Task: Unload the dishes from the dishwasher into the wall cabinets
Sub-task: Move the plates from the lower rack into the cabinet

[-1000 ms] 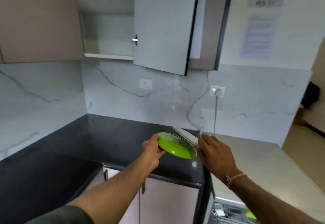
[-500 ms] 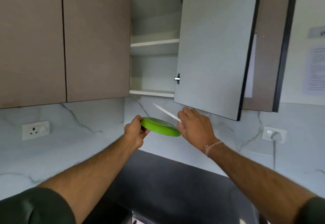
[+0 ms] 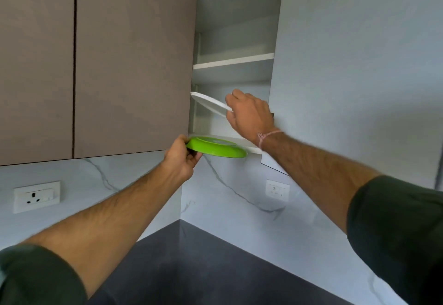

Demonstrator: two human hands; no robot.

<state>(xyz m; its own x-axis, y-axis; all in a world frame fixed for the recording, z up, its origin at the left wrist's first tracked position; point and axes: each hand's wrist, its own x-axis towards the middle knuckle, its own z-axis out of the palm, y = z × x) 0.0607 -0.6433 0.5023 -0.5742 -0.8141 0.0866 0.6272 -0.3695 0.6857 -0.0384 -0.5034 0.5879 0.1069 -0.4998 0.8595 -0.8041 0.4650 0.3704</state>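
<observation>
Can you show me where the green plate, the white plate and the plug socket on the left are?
Round green plastic plate (image 3: 217,149): head view, on its underside.
Flat white plate (image 3: 211,102): head view, on its tilted face.
White wall socket (image 3: 36,196): head view, on its front panel.

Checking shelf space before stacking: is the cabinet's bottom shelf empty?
Cannot tell fully. The visible part of the bottom shelf looks bare, but the green plate and right hand hide some.

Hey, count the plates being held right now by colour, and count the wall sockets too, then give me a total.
Green plate: 1, in the left hand
White plate: 1, in the right hand
Wall sockets: 2
Total: 4
</observation>
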